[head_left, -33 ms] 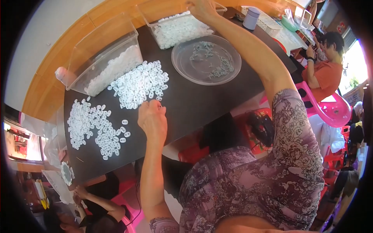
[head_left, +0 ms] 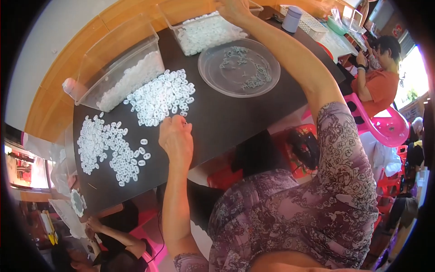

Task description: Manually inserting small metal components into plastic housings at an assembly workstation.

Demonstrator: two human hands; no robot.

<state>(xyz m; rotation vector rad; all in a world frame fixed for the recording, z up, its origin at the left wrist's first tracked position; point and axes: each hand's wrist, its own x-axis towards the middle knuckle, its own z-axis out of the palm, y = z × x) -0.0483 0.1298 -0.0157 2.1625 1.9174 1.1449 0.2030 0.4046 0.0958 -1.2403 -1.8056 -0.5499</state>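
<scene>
My left hand (head_left: 176,138) is closed at the near edge of a heap of small white oval plastic pieces (head_left: 158,97). A tiny dark spot shows at its fingertips, too small to name. At the top edge of the picture, my right hand (head_left: 233,10) is over the far side of a clear bin (head_left: 174,32) filled with white pieces (head_left: 210,34); its fingers are cut off from view. A round clear tray (head_left: 209,77) under my right forearm holds thin grey-green bits (head_left: 258,77). Another heap of white ovals with dark marks (head_left: 120,149) lies at left.
A second clear bin (head_left: 118,50), tilted, holds more white pieces. The dark table (head_left: 217,122) runs beneath everything. A lidded cup (head_left: 292,20) stands at the far right beside a white basket (head_left: 312,28). Other people sit at right (head_left: 383,86) and lower left (head_left: 120,238).
</scene>
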